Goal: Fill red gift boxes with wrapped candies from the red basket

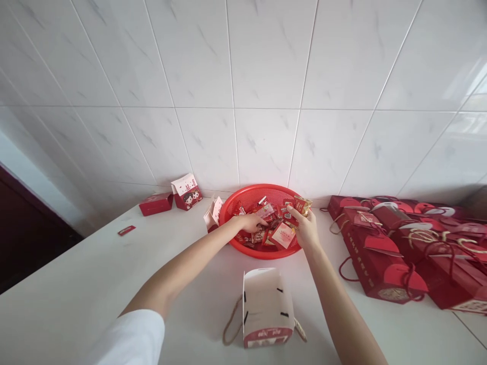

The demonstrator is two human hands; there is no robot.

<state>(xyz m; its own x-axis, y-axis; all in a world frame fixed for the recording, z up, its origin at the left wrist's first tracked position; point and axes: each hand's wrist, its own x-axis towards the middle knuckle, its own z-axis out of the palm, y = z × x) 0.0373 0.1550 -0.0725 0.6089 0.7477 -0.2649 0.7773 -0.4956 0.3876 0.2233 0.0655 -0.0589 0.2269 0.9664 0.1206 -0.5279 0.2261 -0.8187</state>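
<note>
Near edge, bottom left: a white T-shirt sleeve (125,337) on the person's left arm. Near centre on the white desk (72,268), an opened-out white-and-red paper gift box (268,309) sits with tan rope handles (232,322) at its sides, a little apart from the hands.

Both arms reach far, over a round red plastic mesh basket (262,252). Left hand (249,222) is down inside the basket, fingers (258,224) angled down and touching a heap of small red and gold sweet packets (262,225); cannot tell if they grip anything. A pale pink card packet (282,234) lies in the heap near the right hand. Right hand (304,228) is raised above the basket's right side, fingers (291,213) closed on a small gold-and-red packet (302,205), which is held up clear of the heap. Step in hand: packets being handled over the basket, one held up, the other hand in among the rest.

Far left of the basket: folded white-and-red card boxes (212,214), a red box (155,204), and a box with a cartoon couple (187,191). A small red card (127,230) lies further left. Right side: stacked red gift bags with rope handles (380,248). Behind everything is a white marble-look tiled wall (236,101).
</note>
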